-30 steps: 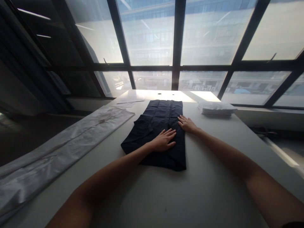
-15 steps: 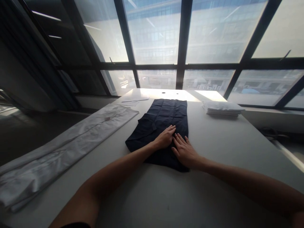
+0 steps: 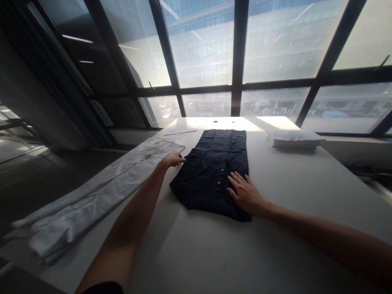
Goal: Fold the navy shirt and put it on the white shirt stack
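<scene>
A dark navy garment (image 3: 211,163), partly folded and with small white buttons down its front, lies flat on the white table (image 3: 284,175). At its left edge, my left hand (image 3: 174,159) has thumb and fingers pinched together on the tip of the folded dark cloth. My right hand (image 3: 245,192) rests flat on the lower right part of the garment, fingers spread, holding nothing.
A long light grey-white garment (image 3: 101,192) runs along the table's left side. Thin white sheets (image 3: 179,132) lie behind it. A stack of folded white cloth (image 3: 294,139) stands at the back right. Large windows (image 3: 205,45) rise beyond the table.
My left hand has moved left from the middle of the dark garment to its left edge and closed there, uncovering buttons. My right hand still lies on the cloth. The view has shifted slightly.
</scene>
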The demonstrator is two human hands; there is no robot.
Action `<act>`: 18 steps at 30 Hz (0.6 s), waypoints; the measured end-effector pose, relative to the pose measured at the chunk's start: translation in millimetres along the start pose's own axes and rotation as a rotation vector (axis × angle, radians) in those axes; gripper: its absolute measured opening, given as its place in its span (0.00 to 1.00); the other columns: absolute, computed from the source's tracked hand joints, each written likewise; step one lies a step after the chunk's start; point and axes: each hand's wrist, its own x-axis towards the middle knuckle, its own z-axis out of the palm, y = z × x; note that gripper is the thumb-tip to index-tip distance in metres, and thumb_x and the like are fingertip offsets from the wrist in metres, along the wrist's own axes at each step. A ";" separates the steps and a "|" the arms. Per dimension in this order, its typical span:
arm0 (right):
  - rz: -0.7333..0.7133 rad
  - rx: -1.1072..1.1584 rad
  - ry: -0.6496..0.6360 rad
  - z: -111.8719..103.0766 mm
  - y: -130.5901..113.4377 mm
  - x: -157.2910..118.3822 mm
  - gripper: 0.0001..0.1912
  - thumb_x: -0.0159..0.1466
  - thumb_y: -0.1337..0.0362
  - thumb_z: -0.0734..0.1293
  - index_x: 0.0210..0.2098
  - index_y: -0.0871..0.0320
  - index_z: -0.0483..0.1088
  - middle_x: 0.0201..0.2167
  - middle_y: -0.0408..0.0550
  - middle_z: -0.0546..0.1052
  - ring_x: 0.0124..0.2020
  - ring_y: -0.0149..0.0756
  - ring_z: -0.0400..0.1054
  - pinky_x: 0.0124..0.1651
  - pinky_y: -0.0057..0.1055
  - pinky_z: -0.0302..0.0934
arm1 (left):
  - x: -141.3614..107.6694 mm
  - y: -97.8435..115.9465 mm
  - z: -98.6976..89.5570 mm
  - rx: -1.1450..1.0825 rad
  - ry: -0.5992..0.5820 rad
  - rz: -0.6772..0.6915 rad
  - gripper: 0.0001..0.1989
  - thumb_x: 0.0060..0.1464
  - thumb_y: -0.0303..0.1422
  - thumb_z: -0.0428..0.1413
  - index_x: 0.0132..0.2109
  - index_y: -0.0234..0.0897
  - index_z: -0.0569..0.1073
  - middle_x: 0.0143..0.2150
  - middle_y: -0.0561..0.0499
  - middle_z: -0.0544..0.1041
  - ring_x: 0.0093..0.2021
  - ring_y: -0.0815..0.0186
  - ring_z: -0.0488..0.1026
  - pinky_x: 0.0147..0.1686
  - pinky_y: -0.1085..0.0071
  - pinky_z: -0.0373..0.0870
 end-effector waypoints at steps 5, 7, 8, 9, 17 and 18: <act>0.019 -0.006 0.003 1.0 3.4 1.1 0.32 0.73 0.51 0.55 0.71 0.62 0.58 0.73 0.56 0.53 0.75 0.45 0.42 0.74 0.52 0.35 | -1.4 -10.5 3.7 -0.348 -0.125 -0.119 0.20 0.38 0.42 0.73 0.30 0.32 0.77 0.28 0.46 0.79 0.30 0.63 0.77 0.31 0.72 0.73; 0.021 -0.015 -0.003 0.3 3.1 1.0 0.32 0.73 0.52 0.55 0.71 0.62 0.57 0.74 0.56 0.53 0.75 0.45 0.42 0.74 0.52 0.35 | -0.9 -11.6 2.5 -0.405 -0.158 -0.138 0.22 0.36 0.43 0.75 0.32 0.32 0.79 0.30 0.46 0.79 0.30 0.65 0.76 0.28 0.75 0.71; 0.022 -0.019 -0.006 0.0 2.7 0.9 0.32 0.73 0.52 0.55 0.71 0.62 0.57 0.74 0.56 0.53 0.75 0.45 0.42 0.74 0.52 0.35 | -0.5 -12.6 1.8 -0.443 -0.176 -0.141 0.22 0.35 0.43 0.75 0.33 0.33 0.79 0.30 0.47 0.78 0.29 0.67 0.75 0.25 0.77 0.68; 0.023 -0.023 -0.008 -0.4 2.4 0.8 0.32 0.73 0.52 0.54 0.71 0.62 0.57 0.74 0.56 0.53 0.75 0.45 0.42 0.74 0.53 0.35 | 0.0 -14.0 1.5 -0.484 -0.200 -0.132 0.23 0.35 0.44 0.75 0.34 0.33 0.79 0.29 0.49 0.78 0.27 0.69 0.73 0.23 0.78 0.65; 0.013 -0.026 -0.012 -1.2 2.5 0.6 0.32 0.74 0.50 0.53 0.70 0.61 0.59 0.74 0.55 0.53 0.75 0.45 0.42 0.74 0.54 0.34 | -3.9 -16.6 17.1 -0.725 -0.326 0.189 0.25 0.42 0.44 0.72 0.45 0.35 0.78 0.31 0.53 0.77 0.27 0.71 0.70 0.24 0.79 0.63; 0.011 -0.025 -0.011 -1.0 2.8 0.7 0.32 0.74 0.50 0.53 0.70 0.61 0.59 0.73 0.56 0.53 0.75 0.45 0.42 0.74 0.54 0.34 | -5.1 -14.2 19.1 -0.754 -0.322 0.228 0.26 0.44 0.43 0.72 0.48 0.36 0.78 0.34 0.51 0.78 0.29 0.69 0.73 0.26 0.78 0.65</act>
